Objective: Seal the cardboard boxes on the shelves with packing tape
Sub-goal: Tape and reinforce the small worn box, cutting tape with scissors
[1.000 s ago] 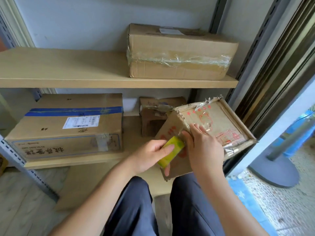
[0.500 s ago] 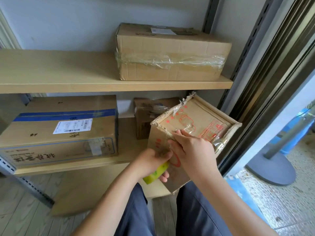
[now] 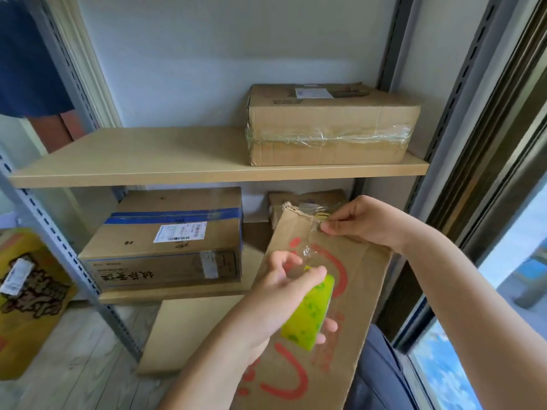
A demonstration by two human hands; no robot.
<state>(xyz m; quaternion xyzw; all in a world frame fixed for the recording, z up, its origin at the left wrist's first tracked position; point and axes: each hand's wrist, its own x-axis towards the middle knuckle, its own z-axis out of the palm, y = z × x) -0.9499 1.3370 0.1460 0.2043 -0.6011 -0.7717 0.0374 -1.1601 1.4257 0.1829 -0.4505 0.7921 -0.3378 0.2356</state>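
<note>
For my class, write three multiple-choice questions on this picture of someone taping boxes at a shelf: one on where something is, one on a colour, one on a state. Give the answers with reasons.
1. Where is the box wrapped round with clear tape?
A. upper shelf
B. floor
C. person's lap

2. What colour is the tape roll in the left hand?
A. blue
B. yellow-green
C. white

3. What is the right hand doing?
A. hanging idle
B. lying flat on the shelf
C. pinching the tape end at the box's top edge

Answers:
1 A: the wrapped box sits on the upper shelf.
2 B: the tape roll in the left hand is yellow-green.
3 C: the right hand pinches clear tape against the red-printed box.
</note>
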